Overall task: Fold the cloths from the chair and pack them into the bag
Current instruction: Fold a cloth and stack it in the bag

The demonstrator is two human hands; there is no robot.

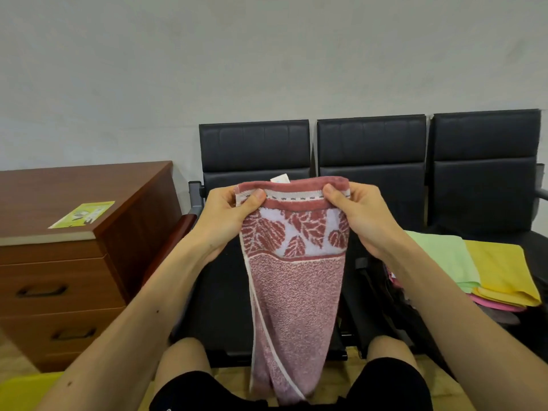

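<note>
A pink towel (296, 292) with a red leaf border hangs in front of me, down to my knees. My left hand (228, 215) pinches its top left corner and my right hand (358, 215) pinches the top right corner, both at chest height. Behind it stands a row of black chairs (255, 146). Green, yellow and pink cloths (474, 265) lie stacked on the right-hand seat. A dark bag (382, 295) sits low behind my right forearm, mostly hidden.
A brown wooden drawer cabinet (59, 262) stands at the left with a green leaflet (83, 215) on top. A yellow cloth edge (20, 390) shows at the bottom left. The floor below is light wood.
</note>
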